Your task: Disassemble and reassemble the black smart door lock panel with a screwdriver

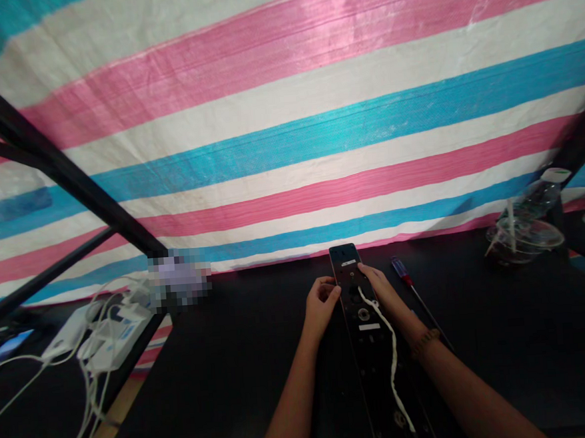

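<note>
Both your forearms reach up from the bottom of the frame, converging on the long dark board (380, 380), which runs from the bottom edge to just below the centre, on the black table (223, 377). Your left hand (322, 305) comes in from the lower left, its fingers bent and its thumb meeting the board's left edge near the far end. Your right hand (384, 291) slants up and leftward along the opposite edge, fingers stretched forward, fingertips on that edge, slightly farther up than your left thumb. Both hands touch the board, but with its underside hidden you cannot tell whether either is closed around it. A bracelet (425, 343) circles your right wrist. Between your hands, a white cord (394, 352) trails down the board toward the bottom of the frame. Just right of your right hand, a screwdriver (401, 271) lies slanted, handle farther away.
</note>
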The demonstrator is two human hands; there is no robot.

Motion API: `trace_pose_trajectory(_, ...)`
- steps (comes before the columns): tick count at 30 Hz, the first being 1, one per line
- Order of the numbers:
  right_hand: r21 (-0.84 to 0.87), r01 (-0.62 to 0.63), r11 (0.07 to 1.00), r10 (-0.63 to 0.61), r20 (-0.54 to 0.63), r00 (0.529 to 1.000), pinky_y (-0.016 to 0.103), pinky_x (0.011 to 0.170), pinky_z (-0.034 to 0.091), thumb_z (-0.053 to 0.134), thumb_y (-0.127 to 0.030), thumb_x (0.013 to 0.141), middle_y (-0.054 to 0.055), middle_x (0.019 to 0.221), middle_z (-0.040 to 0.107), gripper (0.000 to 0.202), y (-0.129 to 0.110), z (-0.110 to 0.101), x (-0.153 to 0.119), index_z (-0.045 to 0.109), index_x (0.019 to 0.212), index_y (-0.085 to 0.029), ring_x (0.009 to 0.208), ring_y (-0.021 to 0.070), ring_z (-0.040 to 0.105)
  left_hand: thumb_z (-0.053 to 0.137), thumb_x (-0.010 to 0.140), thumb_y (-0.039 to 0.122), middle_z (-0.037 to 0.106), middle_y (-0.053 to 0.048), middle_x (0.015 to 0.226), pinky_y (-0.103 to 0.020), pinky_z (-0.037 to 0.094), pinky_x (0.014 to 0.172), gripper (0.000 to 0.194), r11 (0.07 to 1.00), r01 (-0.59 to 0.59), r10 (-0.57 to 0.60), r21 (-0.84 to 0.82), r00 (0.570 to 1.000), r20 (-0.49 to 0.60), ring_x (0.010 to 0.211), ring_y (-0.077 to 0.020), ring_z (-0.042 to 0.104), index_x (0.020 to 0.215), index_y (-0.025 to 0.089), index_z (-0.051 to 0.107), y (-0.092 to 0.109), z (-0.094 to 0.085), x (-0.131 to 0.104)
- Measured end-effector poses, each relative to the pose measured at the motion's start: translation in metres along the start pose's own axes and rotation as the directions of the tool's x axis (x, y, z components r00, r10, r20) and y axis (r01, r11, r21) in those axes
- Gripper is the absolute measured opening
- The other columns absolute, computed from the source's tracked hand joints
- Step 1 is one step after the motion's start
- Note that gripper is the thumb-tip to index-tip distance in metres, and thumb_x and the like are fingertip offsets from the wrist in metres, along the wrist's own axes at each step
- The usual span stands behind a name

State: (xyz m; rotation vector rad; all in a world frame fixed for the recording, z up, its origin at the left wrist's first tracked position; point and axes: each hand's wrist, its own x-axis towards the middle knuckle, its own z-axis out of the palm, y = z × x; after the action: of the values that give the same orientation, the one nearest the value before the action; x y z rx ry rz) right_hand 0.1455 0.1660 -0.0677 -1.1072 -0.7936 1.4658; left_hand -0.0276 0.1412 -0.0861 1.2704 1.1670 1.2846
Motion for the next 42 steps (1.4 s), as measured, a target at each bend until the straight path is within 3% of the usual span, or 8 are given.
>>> trace_pose_trajectory(11,-0.017,0.010,1.000,-0.010,0.013,1.000,0.031,0.066,0.054,0.074,-0.052,0.073,0.005,0.079,0.076,0.036,-0.0029,0.0016,-0.0026,0.075,0.087,-0.019,0.071,0.0225,0.069,0.072,0.077,0.050,0.066,-0.002,0.076,-0.027,0.047,0.067,0.041,1.000,-0.010,0.010,0.006,1.000,-0.004,0.068,-0.0154,0.062,0.100,0.018,0.060,-0.0013,-0.0008,0.0009)
trace_pose_trajectory(16,-0.028,0.024,0.999,-0.025,-0.037,0.999,0.029,0.070,0.054,0.073,-0.048,0.074,0.004,0.084,0.077,0.031,-0.0069,0.0034,-0.0059,0.076,0.086,-0.020,0.078,0.0221,0.070,0.071,0.078,0.047,0.066,-0.001,0.077,-0.026,0.046,0.066,0.039,1.000,-0.006,0.006,0.008,1.000,0.005,0.068,-0.0147,0.061,0.101,0.018,0.060,-0.0013,-0.0011,0.0012)
trace_pose_trajectory(26,-0.011,-0.001,1.000,0.000,-0.059,0.998,0.030,0.069,0.056,0.074,-0.045,0.074,0.003,0.086,0.078,0.027,0.0017,-0.0003,0.0015,0.076,0.088,-0.022,0.078,0.0229,0.071,0.071,0.078,0.046,0.065,0.000,0.075,-0.026,0.045,0.065,0.036,1.000,-0.003,0.004,0.024,1.000,-0.006,0.067,-0.0147,0.061,0.099,0.018,0.060,0.0015,-0.0002,0.0002)
trace_pose_trajectory(42,-0.017,0.016,1.000,-0.016,0.045,0.999,0.029,0.064,0.053,0.074,-0.054,0.072,0.005,0.077,0.076,0.040,-0.0006,-0.0004,0.0013,0.075,0.088,-0.017,0.068,0.0211,0.069,0.070,0.079,0.046,0.064,-0.001,0.076,-0.026,0.044,0.065,0.037,1.000,0.008,-0.008,0.010,1.000,0.008,0.067,-0.0143,0.059,0.101,0.018,0.060,0.0040,0.0000,-0.0008)
